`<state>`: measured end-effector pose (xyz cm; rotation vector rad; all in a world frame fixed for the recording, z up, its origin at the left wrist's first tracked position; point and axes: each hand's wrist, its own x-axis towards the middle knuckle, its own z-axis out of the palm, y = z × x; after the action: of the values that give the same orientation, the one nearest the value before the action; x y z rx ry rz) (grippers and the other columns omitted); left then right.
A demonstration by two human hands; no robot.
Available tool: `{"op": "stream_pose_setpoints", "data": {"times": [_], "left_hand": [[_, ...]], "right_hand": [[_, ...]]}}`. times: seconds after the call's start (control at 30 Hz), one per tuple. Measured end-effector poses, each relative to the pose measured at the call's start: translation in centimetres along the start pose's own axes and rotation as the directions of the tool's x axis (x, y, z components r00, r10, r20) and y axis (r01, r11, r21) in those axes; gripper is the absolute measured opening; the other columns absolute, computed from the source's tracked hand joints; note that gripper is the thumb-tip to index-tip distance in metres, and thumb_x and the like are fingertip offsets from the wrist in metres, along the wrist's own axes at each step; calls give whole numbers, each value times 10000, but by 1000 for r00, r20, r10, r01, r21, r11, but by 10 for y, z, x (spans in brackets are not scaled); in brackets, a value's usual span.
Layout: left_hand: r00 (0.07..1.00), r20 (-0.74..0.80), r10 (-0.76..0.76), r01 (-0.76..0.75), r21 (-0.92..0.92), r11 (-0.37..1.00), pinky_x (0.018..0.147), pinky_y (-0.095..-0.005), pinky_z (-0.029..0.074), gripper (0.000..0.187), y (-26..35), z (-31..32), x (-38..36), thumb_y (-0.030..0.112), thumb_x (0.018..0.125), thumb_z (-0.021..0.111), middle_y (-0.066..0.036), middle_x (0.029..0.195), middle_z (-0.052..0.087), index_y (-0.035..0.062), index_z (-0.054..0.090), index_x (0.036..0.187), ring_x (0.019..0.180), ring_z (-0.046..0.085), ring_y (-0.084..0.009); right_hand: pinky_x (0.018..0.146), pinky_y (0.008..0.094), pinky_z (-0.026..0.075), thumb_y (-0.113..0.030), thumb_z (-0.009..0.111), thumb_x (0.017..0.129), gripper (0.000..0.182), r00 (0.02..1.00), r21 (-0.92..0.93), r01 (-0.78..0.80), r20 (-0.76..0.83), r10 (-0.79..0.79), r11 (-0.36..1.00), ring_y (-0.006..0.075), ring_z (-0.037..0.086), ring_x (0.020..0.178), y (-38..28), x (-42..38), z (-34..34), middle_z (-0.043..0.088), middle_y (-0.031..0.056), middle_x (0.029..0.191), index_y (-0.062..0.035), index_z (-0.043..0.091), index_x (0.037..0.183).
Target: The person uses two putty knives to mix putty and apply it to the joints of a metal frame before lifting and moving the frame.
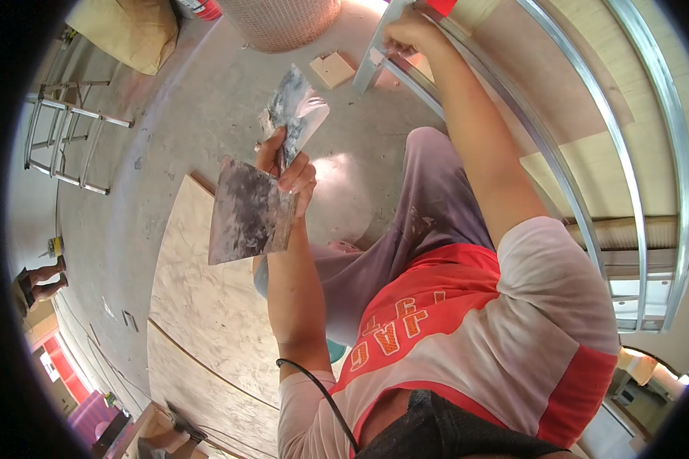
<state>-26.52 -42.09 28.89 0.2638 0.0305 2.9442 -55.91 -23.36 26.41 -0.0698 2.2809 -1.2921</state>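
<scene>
Left hand [302, 182]: fingers are clamping two scrapers [249, 218]; loosening could be dropping one.
Right hand [409, 34]: curling at frame [370, 70]; cannot tell grip.

Exposed metal framing [680, 153] shows a building site.

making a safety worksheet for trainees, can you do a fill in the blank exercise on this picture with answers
The left hand holds ____ flat blades.
The shirt's bright front panel is coloured ____.
The ladder stands toward the picture's ____ edge.

Missing words: two; red; left
</scene>
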Motion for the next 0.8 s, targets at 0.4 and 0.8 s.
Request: {"op": "stream_pose_setpoints", "data": {"times": [0.4,0.8], "left_hand": [[993,-75,93,-81,145,986,399,-219,368,285,-3,-18,-18,236,939,438,-81,663,540,18,532,1097,446,423,-78],[787,-254,562,-421,446,790,298,-218,261,236,-33,58,-15,176,835,565,-75,735,558,22,505,1004,429,466,-104]], "right_hand": [[636,329,481,-38,606,708,684,609,7,779,227,-760,627,216,595,674,-6,-175,108,625,130,820,-142,301,1311],[658,301,455,22,542,763,386,681,70,709,191,-707,702,222,593,877,-4,-182,98,610,140,927,-14,522,1146]]}}
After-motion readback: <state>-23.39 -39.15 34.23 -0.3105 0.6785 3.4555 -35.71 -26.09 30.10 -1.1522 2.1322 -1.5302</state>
